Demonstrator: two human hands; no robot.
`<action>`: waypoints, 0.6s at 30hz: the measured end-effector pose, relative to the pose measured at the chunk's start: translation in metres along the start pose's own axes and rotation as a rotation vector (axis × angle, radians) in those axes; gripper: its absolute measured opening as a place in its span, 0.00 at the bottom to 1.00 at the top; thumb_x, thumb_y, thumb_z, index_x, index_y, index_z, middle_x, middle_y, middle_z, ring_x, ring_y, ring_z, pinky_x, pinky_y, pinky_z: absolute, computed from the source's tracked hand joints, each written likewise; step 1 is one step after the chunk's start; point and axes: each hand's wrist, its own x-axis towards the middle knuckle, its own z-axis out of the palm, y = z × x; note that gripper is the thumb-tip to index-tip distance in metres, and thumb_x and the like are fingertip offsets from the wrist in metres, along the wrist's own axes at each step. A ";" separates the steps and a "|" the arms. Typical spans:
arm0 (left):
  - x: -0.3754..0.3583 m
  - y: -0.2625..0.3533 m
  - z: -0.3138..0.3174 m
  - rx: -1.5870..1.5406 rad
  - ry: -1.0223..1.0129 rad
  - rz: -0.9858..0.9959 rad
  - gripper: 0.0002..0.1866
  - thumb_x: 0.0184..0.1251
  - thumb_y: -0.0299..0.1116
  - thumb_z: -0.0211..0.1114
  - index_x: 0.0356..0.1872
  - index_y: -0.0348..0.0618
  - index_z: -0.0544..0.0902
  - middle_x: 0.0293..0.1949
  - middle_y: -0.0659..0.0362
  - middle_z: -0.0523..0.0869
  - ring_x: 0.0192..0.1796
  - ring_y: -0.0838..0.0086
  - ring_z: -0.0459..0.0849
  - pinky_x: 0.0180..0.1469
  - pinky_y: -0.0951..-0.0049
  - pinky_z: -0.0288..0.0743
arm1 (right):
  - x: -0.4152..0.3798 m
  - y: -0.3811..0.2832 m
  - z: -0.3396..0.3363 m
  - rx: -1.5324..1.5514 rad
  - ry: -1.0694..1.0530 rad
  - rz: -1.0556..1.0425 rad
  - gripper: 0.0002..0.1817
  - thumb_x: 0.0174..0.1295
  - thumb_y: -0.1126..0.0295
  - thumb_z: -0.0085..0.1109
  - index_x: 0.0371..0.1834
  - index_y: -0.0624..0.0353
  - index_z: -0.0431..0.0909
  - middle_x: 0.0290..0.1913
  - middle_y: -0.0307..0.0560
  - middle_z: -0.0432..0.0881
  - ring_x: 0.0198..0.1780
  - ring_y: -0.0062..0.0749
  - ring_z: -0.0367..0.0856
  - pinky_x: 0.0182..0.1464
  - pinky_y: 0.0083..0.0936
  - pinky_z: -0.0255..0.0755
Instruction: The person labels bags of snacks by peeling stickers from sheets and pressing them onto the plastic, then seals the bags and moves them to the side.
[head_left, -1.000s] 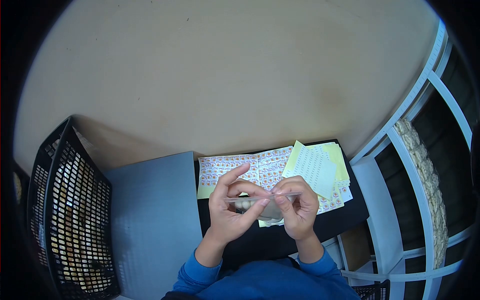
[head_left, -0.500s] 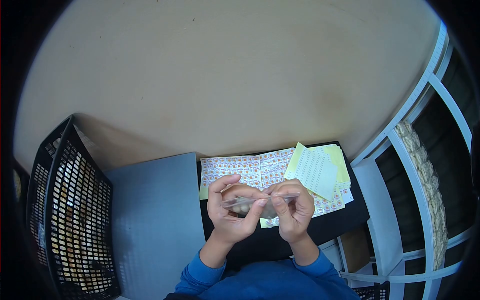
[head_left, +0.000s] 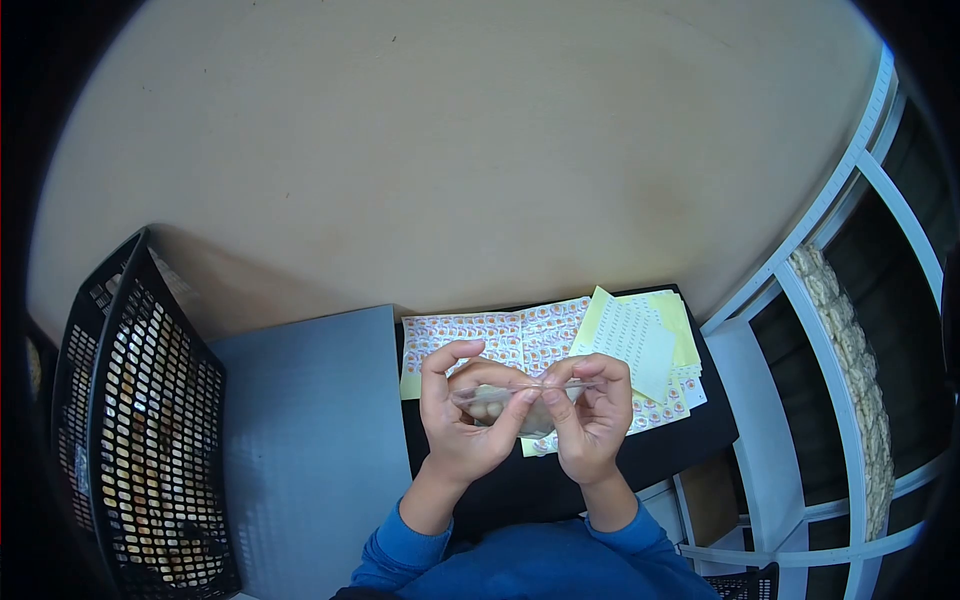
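Observation:
Both hands hold a small clear plastic bag [head_left: 537, 424] in front of my body, with pale roundish pieces inside it. My left hand [head_left: 465, 425] pinches the bag's top edge between thumb and fingers, its index finger raised and curled. My right hand [head_left: 595, 420] pinches the same edge, and the two thumbs nearly meet at the middle. What the pieces are I cannot make out. Sheets of small round orange-and-white stickers [head_left: 460, 335] lie behind the hands, partly hidden by them.
A black surface [head_left: 640, 450] carries the sticker sheets and a pale yellow-green sheet [head_left: 630, 345] with small print. A grey board [head_left: 310, 430] lies to the left, beside a tall black plastic basket [head_left: 160, 430] with packed items. White shelving frames [head_left: 770, 400] stand at right, before a wall [head_left: 480, 150].
The bag's top edge now lies flatter, and my fingers have shifted slightly along it. Both hands stay in nearly the same place.

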 end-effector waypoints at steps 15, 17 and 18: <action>0.001 0.003 0.000 -0.049 0.006 -0.069 0.31 0.50 0.16 0.62 0.53 0.34 0.55 0.28 0.53 0.82 0.32 0.75 0.81 0.37 0.79 0.74 | 0.001 0.002 -0.006 0.045 0.022 -0.016 0.22 0.54 0.82 0.53 0.51 0.64 0.57 0.35 0.49 0.74 0.42 0.30 0.75 0.48 0.26 0.68; 0.001 0.003 -0.001 -0.042 0.007 -0.062 0.31 0.50 0.16 0.62 0.54 0.34 0.55 0.28 0.53 0.82 0.32 0.75 0.81 0.37 0.79 0.74 | 0.002 0.000 -0.004 0.051 0.029 -0.011 0.21 0.54 0.82 0.52 0.50 0.64 0.57 0.35 0.49 0.74 0.42 0.30 0.75 0.48 0.26 0.67; 0.002 0.003 -0.002 -0.034 0.010 -0.055 0.31 0.51 0.16 0.62 0.54 0.34 0.55 0.28 0.53 0.82 0.32 0.75 0.81 0.36 0.79 0.74 | 0.003 -0.002 -0.003 0.059 0.036 -0.005 0.21 0.54 0.83 0.51 0.50 0.64 0.56 0.34 0.49 0.74 0.41 0.31 0.75 0.48 0.26 0.67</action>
